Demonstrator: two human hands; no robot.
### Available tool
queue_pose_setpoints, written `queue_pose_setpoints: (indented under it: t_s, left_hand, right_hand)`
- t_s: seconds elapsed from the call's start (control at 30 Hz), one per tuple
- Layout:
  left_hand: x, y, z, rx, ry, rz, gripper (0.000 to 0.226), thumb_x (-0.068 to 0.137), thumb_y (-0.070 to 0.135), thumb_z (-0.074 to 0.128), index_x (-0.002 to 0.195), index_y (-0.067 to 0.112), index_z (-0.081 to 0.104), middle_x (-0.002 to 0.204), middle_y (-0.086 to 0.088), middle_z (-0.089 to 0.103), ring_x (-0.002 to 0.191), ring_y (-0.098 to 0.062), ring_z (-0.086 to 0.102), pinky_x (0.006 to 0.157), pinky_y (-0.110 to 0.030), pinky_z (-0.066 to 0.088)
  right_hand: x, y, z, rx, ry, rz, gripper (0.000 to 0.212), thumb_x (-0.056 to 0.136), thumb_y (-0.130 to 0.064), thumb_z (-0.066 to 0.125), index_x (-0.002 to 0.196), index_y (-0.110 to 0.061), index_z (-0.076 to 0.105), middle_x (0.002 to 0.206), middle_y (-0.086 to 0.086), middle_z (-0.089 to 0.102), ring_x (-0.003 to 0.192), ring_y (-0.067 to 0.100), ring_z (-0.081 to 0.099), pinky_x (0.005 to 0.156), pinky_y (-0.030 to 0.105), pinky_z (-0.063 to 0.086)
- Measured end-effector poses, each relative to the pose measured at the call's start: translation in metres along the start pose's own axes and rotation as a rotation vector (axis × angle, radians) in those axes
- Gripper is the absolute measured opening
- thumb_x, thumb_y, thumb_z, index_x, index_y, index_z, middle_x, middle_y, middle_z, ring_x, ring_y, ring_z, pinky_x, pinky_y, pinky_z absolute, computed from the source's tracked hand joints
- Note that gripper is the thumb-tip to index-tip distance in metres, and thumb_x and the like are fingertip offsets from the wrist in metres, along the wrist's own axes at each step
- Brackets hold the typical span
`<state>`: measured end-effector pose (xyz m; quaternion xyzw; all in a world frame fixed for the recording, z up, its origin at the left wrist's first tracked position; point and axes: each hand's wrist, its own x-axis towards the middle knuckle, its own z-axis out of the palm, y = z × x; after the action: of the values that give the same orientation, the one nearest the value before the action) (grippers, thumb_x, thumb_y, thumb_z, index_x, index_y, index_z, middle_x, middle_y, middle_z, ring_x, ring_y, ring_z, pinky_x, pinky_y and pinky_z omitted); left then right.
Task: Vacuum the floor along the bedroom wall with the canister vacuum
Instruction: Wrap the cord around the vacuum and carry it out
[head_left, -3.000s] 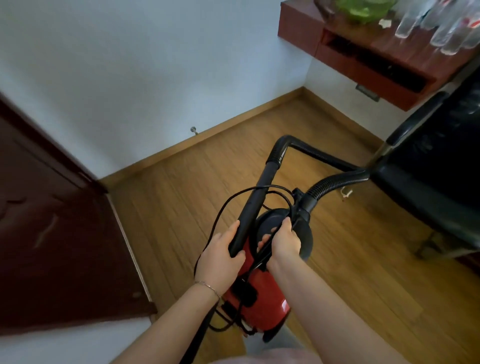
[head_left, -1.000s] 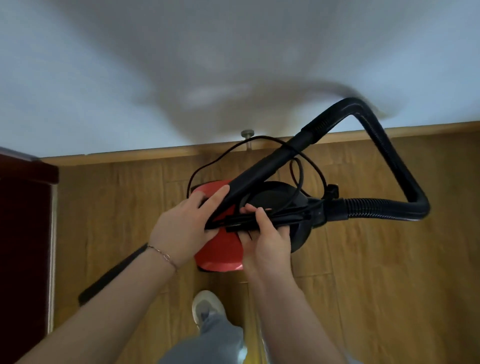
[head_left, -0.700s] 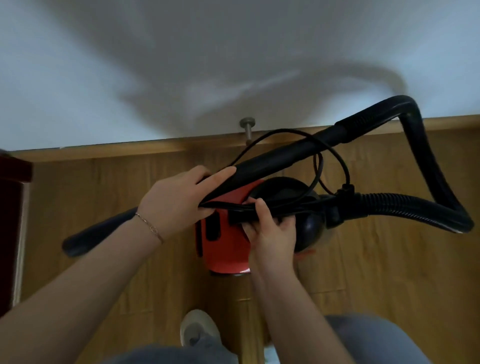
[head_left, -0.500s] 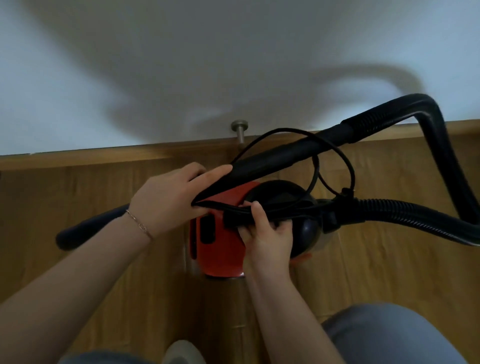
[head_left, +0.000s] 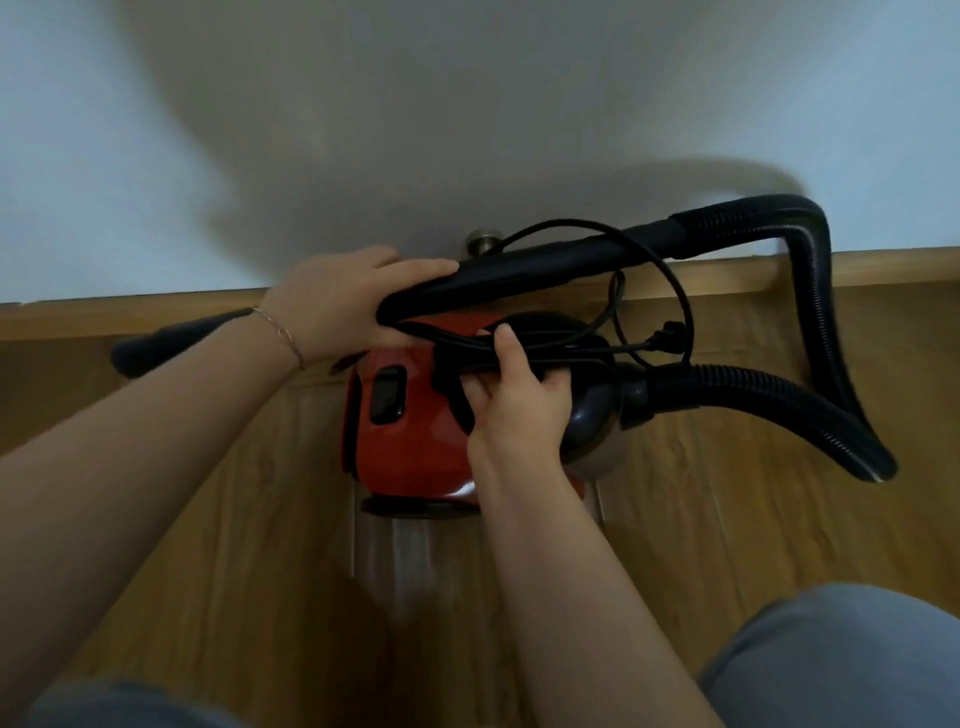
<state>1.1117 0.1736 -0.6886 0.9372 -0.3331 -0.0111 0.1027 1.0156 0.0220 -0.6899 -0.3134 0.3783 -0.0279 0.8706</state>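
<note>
Canister vacuum (head_left: 415, 431) sits on the wooden floor (head_left: 727, 545) directly ahead of and below both hands, close to the baseboard (head_left: 883, 267), its red body running left to right, parallel to the wall (head_left: 467, 104). The left hand (head_left: 332, 306) is curled around the black wand (head_left: 519, 270), which also lies along the wall, its far end poking out past the wrist. The right hand (head_left: 519, 395) rests on top of the body, fingers closed on the carry handle with a bundle of power cord (head_left: 649, 291) under the thumb. The hose (head_left: 810, 332) loops off to the right. With 2 hands this close, the left is nearer the wall, so swinging the wand toward the floor likely falls to it
</note>
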Motion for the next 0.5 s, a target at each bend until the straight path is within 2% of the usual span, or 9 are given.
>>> queue_pose_setpoints:
  t_s: [0.1, 0.27, 0.33, 0.43, 0.5]
  left_hand:
    - [0.006, -0.013, 0.001, -0.032, -0.014, -0.016, 0.095, 0.063, 0.093, 0.022, 0.138, 0.037, 0.035, 0.104, -0.008, 0.062, 0.087, -0.027, 0.061, 0.066, -0.037, 0.052]
    - [0.017, -0.028, 0.0, -0.074, -0.104, -0.024, 0.107, 0.053, 0.098, 0.023, 0.14, 0.038, 0.03, 0.127, -0.006, 0.057, 0.108, -0.028, 0.057, 0.086, -0.042, 0.051]
    - [0.02, -0.031, -0.004, -0.061, -0.107, -0.02, 0.109, 0.055, 0.097, 0.018, 0.143, 0.033, 0.033, 0.126, -0.007, 0.056, 0.107, -0.028, 0.056, 0.085, -0.038, 0.048]
    - [0.024, -0.035, -0.005, -0.082, -0.057, -0.002, 0.092, 0.074, 0.084, 0.01, 0.142, 0.029, 0.038, 0.122, -0.011, 0.059, 0.102, -0.03, 0.057, 0.081, -0.036, 0.043]
    - [0.027, -0.037, -0.004, -0.043, -0.034, -0.015, 0.07, 0.087, 0.065, 0.019, 0.142, 0.027, 0.038, 0.123, -0.012, 0.059, 0.103, -0.031, 0.057, 0.077, -0.033, 0.041]
  right_hand:
    - [0.008, 0.002, 0.005, -0.005, -0.029, 0.023, 0.035, 0.09, -0.006, 0.06, 0.123, -0.015, 0.053, 0.118, 0.014, 0.064, 0.106, 0.026, 0.064, 0.086, 0.041, 0.056]
    - [0.02, -0.001, 0.013, -0.014, -0.048, 0.012, 0.035, 0.09, -0.006, 0.06, 0.124, -0.013, 0.052, 0.117, 0.015, 0.064, 0.106, 0.027, 0.065, 0.087, 0.043, 0.056]
    - [0.022, -0.002, 0.013, -0.022, -0.062, 0.011, 0.03, 0.09, -0.006, 0.06, 0.118, -0.015, 0.054, 0.116, 0.015, 0.064, 0.106, 0.027, 0.065, 0.085, 0.042, 0.056]
    - [0.025, -0.003, 0.012, -0.044, -0.083, 0.018, 0.021, 0.09, -0.007, 0.061, 0.106, -0.02, 0.055, 0.115, 0.015, 0.065, 0.105, 0.026, 0.065, 0.087, 0.044, 0.055]
    - [0.027, -0.003, 0.011, -0.062, -0.094, 0.006, 0.022, 0.09, -0.008, 0.061, 0.108, -0.019, 0.055, 0.114, 0.014, 0.065, 0.105, 0.025, 0.065, 0.089, 0.045, 0.055]
